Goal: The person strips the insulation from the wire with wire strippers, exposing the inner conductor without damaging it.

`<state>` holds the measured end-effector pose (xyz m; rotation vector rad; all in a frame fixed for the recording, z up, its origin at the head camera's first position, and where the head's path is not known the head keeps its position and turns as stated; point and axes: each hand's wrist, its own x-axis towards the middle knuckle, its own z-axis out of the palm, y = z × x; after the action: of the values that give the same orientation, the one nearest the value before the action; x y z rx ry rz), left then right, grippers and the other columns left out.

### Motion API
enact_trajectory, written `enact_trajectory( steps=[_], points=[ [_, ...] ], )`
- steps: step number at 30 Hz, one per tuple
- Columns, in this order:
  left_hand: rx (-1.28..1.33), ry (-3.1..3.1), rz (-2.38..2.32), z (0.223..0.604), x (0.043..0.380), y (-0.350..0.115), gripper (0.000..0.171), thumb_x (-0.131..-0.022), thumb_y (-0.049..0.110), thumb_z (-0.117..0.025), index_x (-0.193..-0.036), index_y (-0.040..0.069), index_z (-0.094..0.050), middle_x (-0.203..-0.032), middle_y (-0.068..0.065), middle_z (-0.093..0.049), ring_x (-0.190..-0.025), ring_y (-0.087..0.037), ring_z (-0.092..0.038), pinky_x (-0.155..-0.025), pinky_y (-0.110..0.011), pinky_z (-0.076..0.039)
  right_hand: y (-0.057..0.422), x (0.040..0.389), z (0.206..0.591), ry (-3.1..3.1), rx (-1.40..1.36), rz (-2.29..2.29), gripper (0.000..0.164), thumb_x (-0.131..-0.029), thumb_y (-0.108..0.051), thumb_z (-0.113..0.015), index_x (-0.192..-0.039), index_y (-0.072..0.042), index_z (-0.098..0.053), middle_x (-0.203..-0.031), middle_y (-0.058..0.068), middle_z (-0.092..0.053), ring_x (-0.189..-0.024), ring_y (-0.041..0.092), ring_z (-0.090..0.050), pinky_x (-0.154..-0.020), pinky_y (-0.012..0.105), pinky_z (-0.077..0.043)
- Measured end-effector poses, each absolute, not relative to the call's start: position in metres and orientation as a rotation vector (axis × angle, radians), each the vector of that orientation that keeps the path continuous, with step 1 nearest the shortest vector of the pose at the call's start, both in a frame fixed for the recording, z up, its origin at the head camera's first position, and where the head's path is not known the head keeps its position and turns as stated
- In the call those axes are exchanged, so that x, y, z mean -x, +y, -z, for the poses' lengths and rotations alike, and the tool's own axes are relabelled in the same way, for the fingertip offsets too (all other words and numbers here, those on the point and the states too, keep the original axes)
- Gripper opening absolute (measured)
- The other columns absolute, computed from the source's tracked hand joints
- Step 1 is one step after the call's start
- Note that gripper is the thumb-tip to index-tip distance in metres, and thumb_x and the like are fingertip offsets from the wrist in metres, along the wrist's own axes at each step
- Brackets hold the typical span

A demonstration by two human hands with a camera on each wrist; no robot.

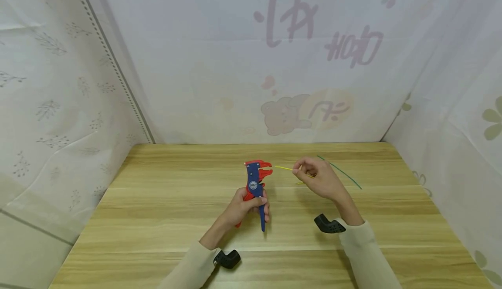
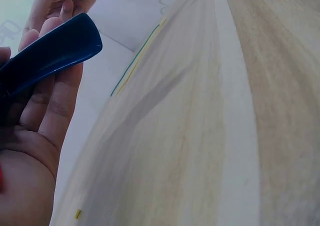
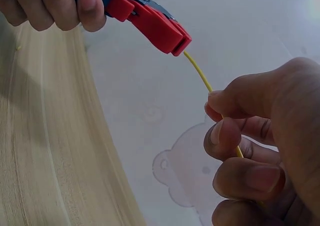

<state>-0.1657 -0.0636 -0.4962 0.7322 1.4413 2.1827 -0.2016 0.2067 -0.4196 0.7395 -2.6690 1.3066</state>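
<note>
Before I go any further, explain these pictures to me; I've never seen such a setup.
There's no machine, just a person's two bare hands. The wide picture comes from a camera worn on the head, looking forward and down. The other two come from cameras on the wrists, each watching its own hand's work.

The left hand grips a red-and-blue plier-like tool, its jaws apart. The right hand pinches a thin yellow wire; in the head view, the wire's tip points toward those jaws.

On the wooden table lie a green wire and a yellow piece, which the right hand may partly hide.
</note>
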Motion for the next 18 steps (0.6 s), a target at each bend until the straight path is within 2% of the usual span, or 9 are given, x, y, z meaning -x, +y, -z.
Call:
enact_trajectory(
  steps=[6, 10, 18],
  points=[
    [-0.695, 1.490, -2.162, 0.4946, 0.1643, -0.0617, 0.041, -0.101, 0.012, -0.061, -0.110, -0.022, -0.041, -0.078, 0.000, -0.071, -0.069, -0.015, -0.075, -0.072, -0.035, -0.065, 0.2039, 0.2011, 0.4184, -2.669, -0.768, -1.315, 0.006, -0.099, -0.019, -0.068, -0.101, -0.014, -0.070, -0.067, -0.008, -0.061, -0.052, 0.005, -0.051, -0.053, 0.023, -0.040],
    [-0.727, 1.519, -2.147, 0.4956, 0.1640, -0.0615, 0.034, -0.101, 0.011, -0.059, -0.106, -0.020, -0.045, -0.077, 0.001, -0.071, -0.069, -0.014, -0.075, -0.071, -0.033, -0.065, 0.2019, 0.2010, 0.4183, -2.650, -0.801, -1.327, 0.005, -0.099, -0.017, -0.068, -0.100, -0.012, -0.071, -0.066, -0.005, -0.061, -0.050, 0.003, -0.046, -0.049, 0.022, -0.036],
    [-0.715, 1.520, -2.130, 0.4943, 0.1626, -0.0605, 0.018, -0.100, 0.011, -0.060, -0.101, -0.005, -0.052, -0.075, 0.001, -0.070, -0.066, -0.014, -0.074, -0.069, -0.033, -0.065, 0.1988, 0.2008, 0.4196, -2.651, -0.821, -1.340, 0.007, -0.099, -0.018, -0.069, -0.099, -0.011, -0.071, -0.065, -0.008, -0.059, -0.049, 0.003, -0.046, -0.049, 0.021, -0.034]
  ],
)
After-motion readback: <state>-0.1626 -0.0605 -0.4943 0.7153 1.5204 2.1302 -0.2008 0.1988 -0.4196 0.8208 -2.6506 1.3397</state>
